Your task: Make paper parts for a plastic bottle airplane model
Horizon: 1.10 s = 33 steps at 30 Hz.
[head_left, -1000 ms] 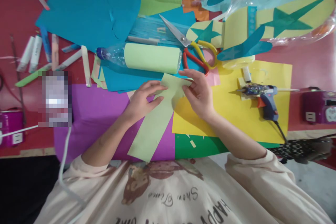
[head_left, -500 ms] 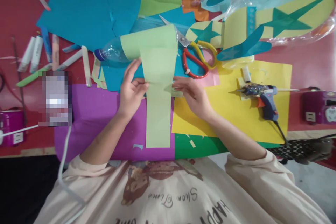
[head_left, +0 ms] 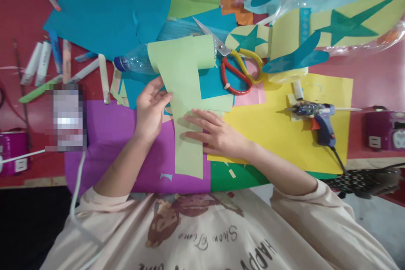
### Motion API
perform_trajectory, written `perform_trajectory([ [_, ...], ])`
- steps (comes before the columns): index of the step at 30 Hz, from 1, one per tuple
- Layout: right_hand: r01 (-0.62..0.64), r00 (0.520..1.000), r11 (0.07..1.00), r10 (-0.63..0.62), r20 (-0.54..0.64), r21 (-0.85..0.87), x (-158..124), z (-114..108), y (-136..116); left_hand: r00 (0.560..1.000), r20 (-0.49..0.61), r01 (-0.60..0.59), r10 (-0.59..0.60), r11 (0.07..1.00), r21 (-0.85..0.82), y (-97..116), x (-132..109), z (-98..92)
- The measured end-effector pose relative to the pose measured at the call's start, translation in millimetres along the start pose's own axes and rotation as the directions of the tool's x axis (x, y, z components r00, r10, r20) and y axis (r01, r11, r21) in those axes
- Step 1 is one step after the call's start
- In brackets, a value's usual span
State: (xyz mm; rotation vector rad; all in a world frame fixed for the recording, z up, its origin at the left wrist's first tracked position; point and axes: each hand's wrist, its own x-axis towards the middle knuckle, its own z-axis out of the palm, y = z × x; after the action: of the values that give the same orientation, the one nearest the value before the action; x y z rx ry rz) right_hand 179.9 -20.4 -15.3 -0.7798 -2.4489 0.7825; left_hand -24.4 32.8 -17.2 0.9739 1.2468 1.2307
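Green paper strip [head_left: 186, 88], overlapping wrapped bottle [head_left: 136, 59].
Left hand [head_left: 150, 112] is pinching the strip's left edge; right hand [head_left: 220, 135] is resting spread across it.

A red worktop [head_left: 22, 4] spans the frame, its pale front edge [head_left: 363, 163] showing at both sides. Pale floor [head_left: 376, 217] lies at lower right; a dark area [head_left: 31, 223] fills the lower left.

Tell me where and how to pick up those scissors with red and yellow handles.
I'd grip the scissors by the red loop and yellow loop, probably coming from the person's near right: both loops lie toward that side, while the bare blades point away to the upper left. The right hand, touching the pale green strip, is nearer.
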Motion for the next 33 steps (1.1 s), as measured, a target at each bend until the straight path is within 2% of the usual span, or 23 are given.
perform_trajectory([
  [3,0.053,0.998,0.998,-0.054,0.027,0.041,0.6,2.0,-0.4,1.000,-0.001,0.027,-0.027,0.999,0.033,1.1,0.7,0.3],
  [5,0.013,1.000,0.995,-0.010,-0.025,0.098,1.8,1.7,0.6,0.998,0.023,0.061,-0.062,0.998,0.032,3.0,-0.4,2.1],
  [7,-0.083,0.990,0.980,0.102,-0.100,0.181,3.0,-0.7,1.9,0.989,0.085,0.123,-0.124,0.992,0.018,5.2,-2.6,4.7],
  [9,-0.232,0.948,0.931,0.281,-0.150,0.283,3.9,-4.3,3.3,0.973,0.148,0.177,-0.175,0.984,0.004,7.1,-5.4,7.4],
  [11,-0.381,0.873,0.838,0.465,-0.145,0.391,4.5,-8.1,5.0,0.959,0.198,0.204,-0.201,0.979,0.004,8.4,-8.2,9.5],
  [14,-0.478,0.782,0.684,0.617,-0.088,0.552,5.9,-12.6,7.6,0.941,0.259,0.219,-0.220,0.975,0.032,8.7,-11.5,10.4],
  [16,-0.477,0.757,0.615,0.650,-0.062,0.628,7.3,-14.9,8.8,0.932,0.276,0.227,-0.233,0.972,0.054,7.3,-12.9,9.5],
  [19,-0.478,0.751,0.583,0.660,-0.040,0.657,9.1,-17.1,9.4,0.924,0.311,0.217,-0.224,0.974,0.057,3.9,-13.7,7.6],
  [24,-0.483,0.748,0.576,0.663,-0.031,0.660,8.7,-14.9,9.5,0.918,0.379,0.072,-0.115,0.989,0.127,1.3,-14.2,8.4],
  [27,-0.439,0.711,0.577,0.692,-0.127,0.689,8.3,-12.6,11.2,0.926,0.364,0.033,-0.099,0.983,0.182,1.3,-15.6,9.3],
  [31,-0.295,0.625,0.580,0.719,-0.306,0.759,10.2,-13.3,13.5,0.931,0.356,0.018,-0.078,0.986,0.169,0.7,-19.0,8.8],
  [33,-0.251,0.632,0.554,0.715,-0.300,0.794,11.4,-15.0,13.7,0.924,0.375,0.016,-0.077,0.987,0.162,0.1,-20.6,8.5],
])
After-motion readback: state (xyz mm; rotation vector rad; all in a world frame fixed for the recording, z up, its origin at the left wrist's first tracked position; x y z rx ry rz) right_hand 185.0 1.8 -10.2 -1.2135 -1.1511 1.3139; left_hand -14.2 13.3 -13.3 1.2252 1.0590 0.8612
